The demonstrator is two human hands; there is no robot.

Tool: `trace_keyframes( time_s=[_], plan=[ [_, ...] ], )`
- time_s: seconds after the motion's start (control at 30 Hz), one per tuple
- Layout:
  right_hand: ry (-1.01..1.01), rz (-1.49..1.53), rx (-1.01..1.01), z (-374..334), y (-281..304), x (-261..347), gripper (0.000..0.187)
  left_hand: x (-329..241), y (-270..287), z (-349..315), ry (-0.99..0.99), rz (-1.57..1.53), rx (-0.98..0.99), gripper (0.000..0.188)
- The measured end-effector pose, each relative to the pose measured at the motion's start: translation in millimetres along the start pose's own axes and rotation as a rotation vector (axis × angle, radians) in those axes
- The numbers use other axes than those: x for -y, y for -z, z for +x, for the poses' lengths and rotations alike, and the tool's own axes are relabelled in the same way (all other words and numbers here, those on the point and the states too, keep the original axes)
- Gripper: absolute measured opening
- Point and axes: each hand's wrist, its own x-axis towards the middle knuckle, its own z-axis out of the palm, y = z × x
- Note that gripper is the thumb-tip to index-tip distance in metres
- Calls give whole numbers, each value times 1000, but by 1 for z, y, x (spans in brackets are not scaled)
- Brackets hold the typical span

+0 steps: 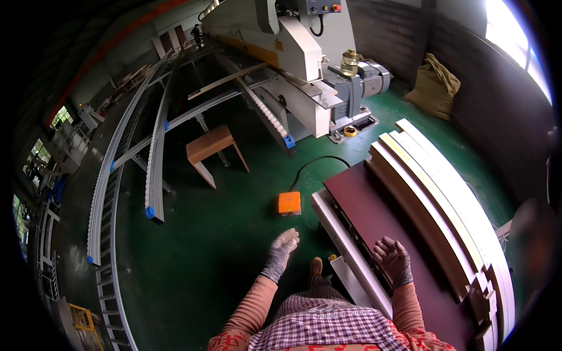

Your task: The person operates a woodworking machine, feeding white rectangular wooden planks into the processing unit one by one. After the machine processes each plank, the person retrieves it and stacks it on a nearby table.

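Observation:
My left hand (284,247), in a greyish work glove, hangs over the green floor with its fingers curled together and nothing seen in it. Nearest to it on the floor is an orange foot pedal box (289,203) with a black cable. My right hand (393,258), gloved too, hovers at the left edge of a dark red board (374,202); its fingers are bent but apart, and it holds nothing. Whether it touches the board I cannot tell. The board lies on a pale-edged bench (345,240). Along its right side sits a stack of long, light strips (433,193).
A large machine (301,50) with a grey motor (372,79) stands ahead. Roller rails (157,146) run along the left. A small brown stool (209,144) stands between them and the pedal. A tan sack (434,88) leans at the right wall.

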Motion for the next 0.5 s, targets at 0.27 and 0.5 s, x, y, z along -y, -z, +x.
trace_keyframes(
  time_s=[0.27, 0.5],
  plan=[
    [-279, 187, 302, 211, -80, -67, 54, -56, 129, 113, -85, 270, -296, 65],
    [-647, 59, 403, 298, -139, -91, 51, -183, 161, 229, -487, 949, -350, 83]
  ],
)
